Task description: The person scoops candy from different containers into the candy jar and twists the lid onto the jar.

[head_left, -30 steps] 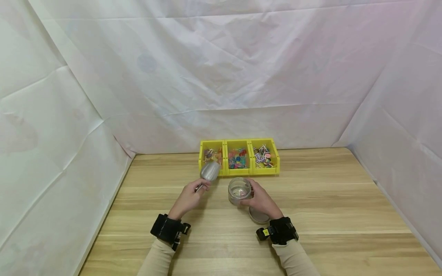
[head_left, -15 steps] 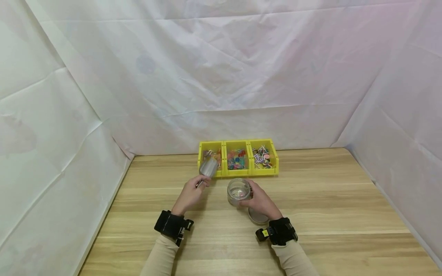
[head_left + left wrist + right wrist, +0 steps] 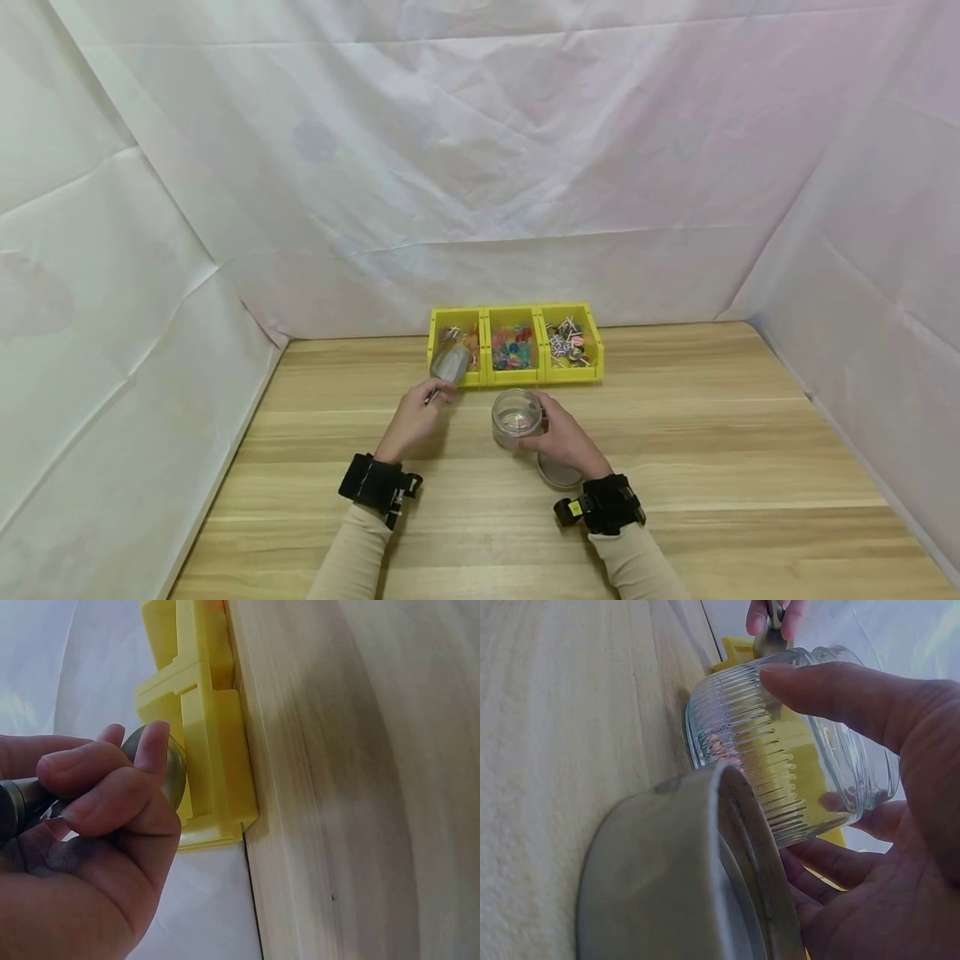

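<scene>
A metal scoop (image 3: 449, 365) is held by its handle in my left hand (image 3: 408, 421). Its bowl overlaps the front of the left yellow bin (image 3: 435, 340), which contains wrapped candies and lollipops. In the left wrist view, curled fingers (image 3: 124, 799) wrap the handle, and the bowl shows behind them beside the bin's wall. My right hand (image 3: 567, 435) grips a clear ribbed glass jar (image 3: 508, 435), standing upright and lidless on the table. The right wrist view shows the thumb on one side of the jar (image 3: 739, 720), fingers on the other. A few pinkish pieces lie at its bottom.
A round metal lid (image 3: 559, 475) lies on the wooden table (image 3: 480, 533) just under my right hand. Right of the left bin, a middle bin holds colourful candies (image 3: 513, 350) and a right bin holds lollipops (image 3: 567, 343). White cloth (image 3: 480, 167) hangs behind and at both sides.
The left wrist has shifted a little to the right and forward, and the scoop's bowl has turned and tipped slightly over the left bin. My right hand and the jar stay in place.
</scene>
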Demonstrator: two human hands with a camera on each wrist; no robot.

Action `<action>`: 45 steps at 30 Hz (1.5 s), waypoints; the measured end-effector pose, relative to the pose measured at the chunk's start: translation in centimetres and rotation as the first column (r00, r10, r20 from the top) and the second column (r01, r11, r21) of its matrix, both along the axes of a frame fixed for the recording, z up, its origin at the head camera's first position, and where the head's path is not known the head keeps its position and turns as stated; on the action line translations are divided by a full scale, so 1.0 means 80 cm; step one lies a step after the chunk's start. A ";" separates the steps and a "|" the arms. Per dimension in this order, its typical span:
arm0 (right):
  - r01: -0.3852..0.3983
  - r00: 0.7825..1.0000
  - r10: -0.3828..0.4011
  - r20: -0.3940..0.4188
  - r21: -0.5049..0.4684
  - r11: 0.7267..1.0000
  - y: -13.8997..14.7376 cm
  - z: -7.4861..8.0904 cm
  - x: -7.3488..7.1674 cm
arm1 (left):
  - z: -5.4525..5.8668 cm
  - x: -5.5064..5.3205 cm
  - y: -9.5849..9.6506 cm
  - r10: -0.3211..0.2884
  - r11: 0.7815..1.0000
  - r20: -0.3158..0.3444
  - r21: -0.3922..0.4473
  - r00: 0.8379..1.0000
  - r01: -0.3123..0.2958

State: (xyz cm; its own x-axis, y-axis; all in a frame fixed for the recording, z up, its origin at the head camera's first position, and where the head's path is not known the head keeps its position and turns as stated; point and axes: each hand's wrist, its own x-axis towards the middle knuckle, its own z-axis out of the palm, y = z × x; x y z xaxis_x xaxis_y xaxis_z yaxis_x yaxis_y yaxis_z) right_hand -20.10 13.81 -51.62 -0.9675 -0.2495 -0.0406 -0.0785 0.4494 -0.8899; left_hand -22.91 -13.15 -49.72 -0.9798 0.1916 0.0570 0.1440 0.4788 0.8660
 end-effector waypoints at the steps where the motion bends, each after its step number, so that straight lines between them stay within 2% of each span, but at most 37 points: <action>1: -0.002 1.000 0.002 -0.001 0.002 1.000 0.000 0.000 0.000 | 0.000 -0.001 0.000 -0.001 1.000 0.001 -0.002 1.000 0.001; 25: 0.000 1.000 0.000 0.014 0.016 1.000 0.001 -0.003 -0.001 | 0.001 -0.021 0.009 0.031 0.998 0.040 0.056 0.999 -0.033; 45: -0.004 1.000 0.004 0.016 0.018 1.000 0.002 -0.003 -0.001 | -0.006 -0.037 0.012 0.031 0.997 0.053 0.073 0.998 -0.035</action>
